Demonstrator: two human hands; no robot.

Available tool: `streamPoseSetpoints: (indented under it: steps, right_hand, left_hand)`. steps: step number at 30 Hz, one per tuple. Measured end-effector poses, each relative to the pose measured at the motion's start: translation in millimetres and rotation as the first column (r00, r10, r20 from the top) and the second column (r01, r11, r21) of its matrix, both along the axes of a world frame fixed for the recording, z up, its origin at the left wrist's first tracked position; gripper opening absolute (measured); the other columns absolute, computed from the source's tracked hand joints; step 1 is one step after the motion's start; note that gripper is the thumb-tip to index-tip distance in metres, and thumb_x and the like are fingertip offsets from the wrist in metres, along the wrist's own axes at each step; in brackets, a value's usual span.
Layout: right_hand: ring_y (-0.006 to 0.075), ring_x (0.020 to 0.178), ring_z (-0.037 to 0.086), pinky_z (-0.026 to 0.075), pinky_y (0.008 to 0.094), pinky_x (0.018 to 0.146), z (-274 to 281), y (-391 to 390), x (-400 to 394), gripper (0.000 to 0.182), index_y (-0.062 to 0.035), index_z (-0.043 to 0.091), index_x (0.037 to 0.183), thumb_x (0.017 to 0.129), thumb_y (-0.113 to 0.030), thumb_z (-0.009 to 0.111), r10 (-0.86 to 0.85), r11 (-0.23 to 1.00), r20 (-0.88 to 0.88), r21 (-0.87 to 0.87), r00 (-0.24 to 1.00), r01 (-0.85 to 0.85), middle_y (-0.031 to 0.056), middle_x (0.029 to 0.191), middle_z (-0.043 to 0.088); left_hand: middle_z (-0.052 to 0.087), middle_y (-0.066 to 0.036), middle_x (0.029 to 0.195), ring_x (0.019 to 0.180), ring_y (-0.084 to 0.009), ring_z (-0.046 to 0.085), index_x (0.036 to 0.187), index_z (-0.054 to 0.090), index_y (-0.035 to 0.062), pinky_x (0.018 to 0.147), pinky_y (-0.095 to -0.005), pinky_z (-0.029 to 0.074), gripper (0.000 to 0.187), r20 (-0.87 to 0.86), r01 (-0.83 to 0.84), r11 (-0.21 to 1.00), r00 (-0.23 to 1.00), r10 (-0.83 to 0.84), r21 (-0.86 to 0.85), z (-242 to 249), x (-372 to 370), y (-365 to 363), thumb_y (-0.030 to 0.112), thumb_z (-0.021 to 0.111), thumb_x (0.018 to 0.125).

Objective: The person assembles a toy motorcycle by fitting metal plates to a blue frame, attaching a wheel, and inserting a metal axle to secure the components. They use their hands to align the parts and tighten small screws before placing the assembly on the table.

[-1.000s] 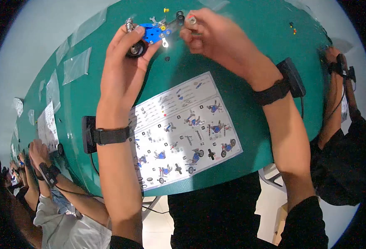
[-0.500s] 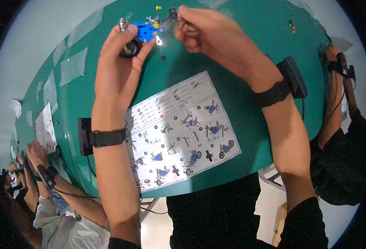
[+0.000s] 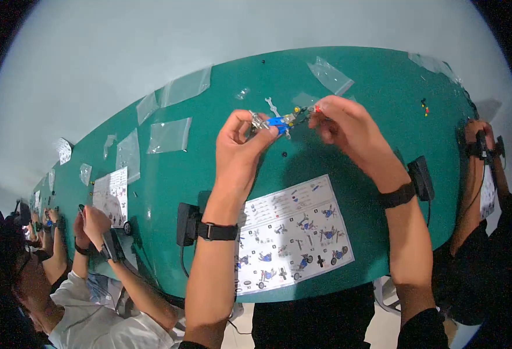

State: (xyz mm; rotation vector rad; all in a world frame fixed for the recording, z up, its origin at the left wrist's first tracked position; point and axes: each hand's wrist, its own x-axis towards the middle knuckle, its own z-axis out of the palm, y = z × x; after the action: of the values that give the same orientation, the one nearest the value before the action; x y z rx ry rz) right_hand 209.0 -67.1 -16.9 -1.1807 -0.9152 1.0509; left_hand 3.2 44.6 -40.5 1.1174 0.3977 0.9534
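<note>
My left hand [image 3: 241, 139] is closed around a partly built toy motorcycle [image 3: 278, 123], with blue panels and shiny grey parts by the thumb. At the model's right end, my right hand [image 3: 346, 119] pinches a small red piece [image 3: 318, 109] between thumb and fingertips, close to dark and yellow parts. Whether the red piece is joined to the model cannot be made out. A light grey wrench [image 3: 272, 106] shows just beyond the model. Below the model, a small black piece [image 3: 284, 154] lies on the table.
A printed instruction sheet [image 3: 299, 232] lies on the green table [image 3: 209, 168] below my hands. Clear plastic bags [image 3: 170, 135] are scattered to the left and at the back. Small coloured pieces [image 3: 425, 107] lie at right. Co-workers' hands [image 3: 93, 224] are at both sides.
The camera view has shifted, so the table's far edge shows and my hands appear lower and further right. My left hand has turned the model; the red piece stays in my right fingertips.
</note>
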Motion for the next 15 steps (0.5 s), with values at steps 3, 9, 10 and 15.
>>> streamPoseSetpoints:
  steps: [3,9,10,15]
  right_hand:
    - [0.0094,0.079,0.058,0.049,0.0246,0.071,6.0,-1.2,-0.3,0.018,-0.0077,0.069,0.108,0.109,-0.025,0.063,-0.015,1.0,0.032,-0.003,0.999,0.015,0.0026,0.098,0.071]
    - [0.0095,0.086,0.064,0.052,0.0237,0.075,1.9,-1.8,1.4,0.013,-0.0051,0.07,0.115,0.104,-0.012,0.068,-0.003,0.998,0.146,0.056,0.989,-0.005,0.0026,0.101,0.073]
    - [0.0093,0.087,0.065,0.052,0.0236,0.076,1.1,-1.3,2.1,0.014,-0.0044,0.071,0.116,0.103,-0.01,0.068,0.008,0.997,0.176,0.08,0.984,-0.022,0.0027,0.101,0.074]
    - [0.0082,0.086,0.066,0.054,0.0238,0.076,7.1,-1.7,-9.9,0.015,-0.0006,0.076,0.113,0.099,-0.005,0.074,-0.016,0.993,0.277,0.119,0.961,-0.017,0.0025,0.098,0.074]
  left_hand:
    - [0.072,-0.002,0.103,0.093,-0.0086,0.066,0.104,0.064,0.004,0.081,-0.0225,0.053,0.025,-0.125,-0.094,0.977,0.985,0.119,0.189,-4.2,1.1,0.4,-0.004,0.083,0.09]
    - [0.073,-0.003,0.103,0.091,-0.0092,0.067,0.104,0.068,0.0033,0.081,-0.0243,0.054,0.024,-0.302,-0.201,0.873,0.884,0.357,0.444,-1.8,7.4,-14.2,-0.001,0.085,0.089]
    - [0.073,-0.003,0.102,0.091,-0.0095,0.068,0.104,0.068,0.0032,0.081,-0.0242,0.054,0.024,-0.318,-0.215,0.84,0.856,0.407,0.499,-2.7,8.7,-14.5,0.0,0.086,0.088]
    - [0.072,-0.005,0.102,0.092,-0.0123,0.069,0.103,0.072,0.0011,0.08,-0.0254,0.054,0.022,-0.289,-0.236,0.77,0.83,0.477,0.593,-3.7,8.5,-16.5,0.001,0.087,0.087]
